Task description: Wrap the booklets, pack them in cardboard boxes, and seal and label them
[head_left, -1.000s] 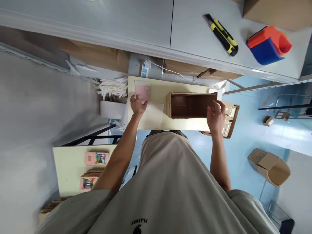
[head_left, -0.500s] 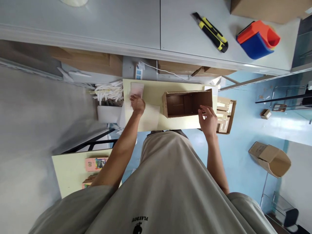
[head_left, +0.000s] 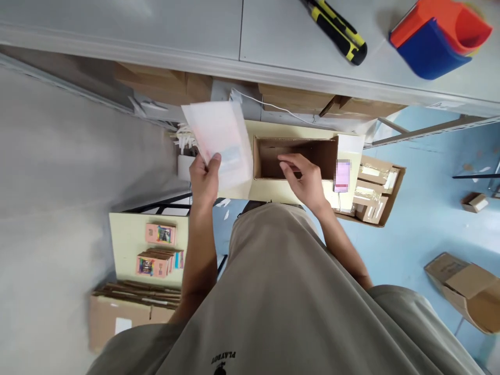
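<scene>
My left hand (head_left: pixel 205 179) grips a small stack of thin white paper sheets (head_left: pixel 221 135) at their lower edge, thumb on top. Faint pink and bluish print shows on them, blurred by motion. An open, upright cardboard box (head_left: pixel 257 161) stands on the pale yellow table (head_left: pixel 273 194) just right of the sheets; the part of it that shows inside holds nothing. Above its near edge hovers my right hand (head_left: pixel 307 182), fingers curved, thumb and forefinger slightly apart, with nothing between them.
Overhead, a grey shelf carries a yellow-black utility knife (head_left: pixel 339 31) and a red-blue plastic holder (head_left: pixel 437 41). Right of the box lies a phone with a pink screen (head_left: pixel 342 176). A carton of smaller boxes (head_left: pixel 375 187) stands beyond. Pink boxes (head_left: pixel 160 234) sit lower left.
My left hand has lifted the paper sheets off the table and turned them toward the box. My right hand has shifted left from the box's right end to above its middle. The view has shifted.
</scene>
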